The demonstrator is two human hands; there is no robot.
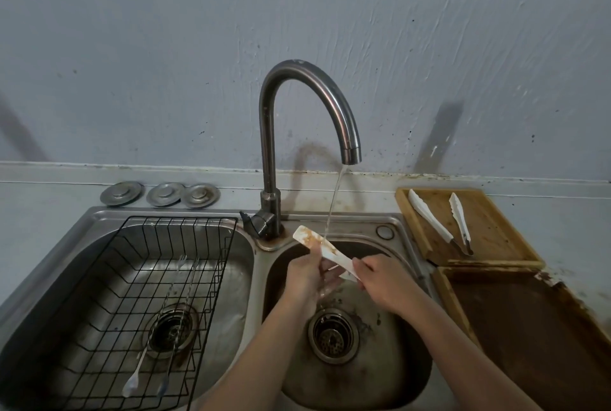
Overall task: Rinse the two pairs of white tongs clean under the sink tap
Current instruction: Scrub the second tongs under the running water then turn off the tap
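At a steel sink (pixel 390 222), the running tap (pixel 347 146) wets stained white tongs (pixel 317 245) gripped by left hand (pixel 305 273) and right hand (pixel 380 281); the second pair (pixel 439 222) waits unrinsed on the right-hand tray (pixel 496 238).

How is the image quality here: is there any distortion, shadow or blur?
Head view: wide-angle lens bends the counter edge; the tap casts a soft shadow on the wall; the tongs held in both hands look sharp; the water stream is slightly blurred.
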